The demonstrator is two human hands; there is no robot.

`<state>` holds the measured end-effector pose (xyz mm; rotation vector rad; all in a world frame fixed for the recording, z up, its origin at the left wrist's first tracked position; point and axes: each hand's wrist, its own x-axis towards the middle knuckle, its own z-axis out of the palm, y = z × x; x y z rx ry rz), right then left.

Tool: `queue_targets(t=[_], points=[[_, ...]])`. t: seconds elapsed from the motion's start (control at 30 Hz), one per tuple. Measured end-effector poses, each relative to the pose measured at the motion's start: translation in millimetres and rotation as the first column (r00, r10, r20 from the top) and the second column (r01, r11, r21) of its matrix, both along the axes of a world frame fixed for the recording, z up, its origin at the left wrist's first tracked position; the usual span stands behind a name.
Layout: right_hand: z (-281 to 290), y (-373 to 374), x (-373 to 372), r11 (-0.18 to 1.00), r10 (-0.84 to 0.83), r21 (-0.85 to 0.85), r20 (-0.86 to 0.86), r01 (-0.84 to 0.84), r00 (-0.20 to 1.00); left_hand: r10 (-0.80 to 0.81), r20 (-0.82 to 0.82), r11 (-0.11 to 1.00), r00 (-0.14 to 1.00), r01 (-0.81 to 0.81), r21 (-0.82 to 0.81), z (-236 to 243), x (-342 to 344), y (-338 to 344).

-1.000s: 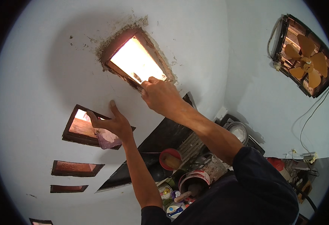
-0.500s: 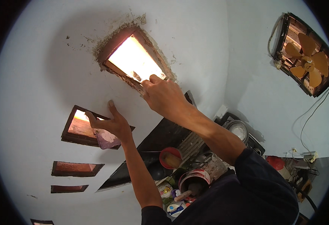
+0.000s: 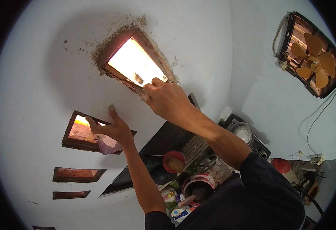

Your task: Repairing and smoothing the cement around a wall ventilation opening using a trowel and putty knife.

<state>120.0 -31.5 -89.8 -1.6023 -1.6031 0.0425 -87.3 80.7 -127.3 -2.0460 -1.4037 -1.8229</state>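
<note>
My right hand (image 3: 168, 96) is at the lower edge of a bright wall opening (image 3: 131, 55) with a rough, mortar-edged wooden frame. Its fingers are curled, and whatever they hold is hidden. A small dark-grey lump (image 3: 138, 78) shows in the glare beside the fingertips. Lower left, my left hand (image 3: 114, 130) is raised in front of a second framed opening (image 3: 81, 132), thumb and one finger spread apart. A flat purple piece with rounded corners, smeared with pale plaster (image 3: 109, 145), sits under that palm; the fingers behind it are hidden.
Two narrower framed openings (image 3: 78, 174) lie lower left. Below my arms are a black slab (image 3: 152, 153), a red bowl (image 3: 174, 161), a bucket with a handled tool (image 3: 198, 184) and a gas stove (image 3: 248, 134). An orange-bladed fan (image 3: 314, 63) with hanging wires is mounted at right.
The view has shifted slightly. My right hand has barely moved at the opening's lower edge. My left hand stays raised, with the purple piece tilted a little differently.
</note>
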Motion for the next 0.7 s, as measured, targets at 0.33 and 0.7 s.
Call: queue_targets(t=[0.33,0.7], points=[[-11,-7,3,0.996,0.004,0.093,-0.024,-0.002,1.0,0.011,-0.035,1.0,0.999,-0.01,0.024,-2,-8,4],[-35,-4,-28,0.998,-0.001,0.06,-0.078,0.006,0.997,0.001,-0.033,1.0,0.999,0.0,0.027,-2,-3,4]])
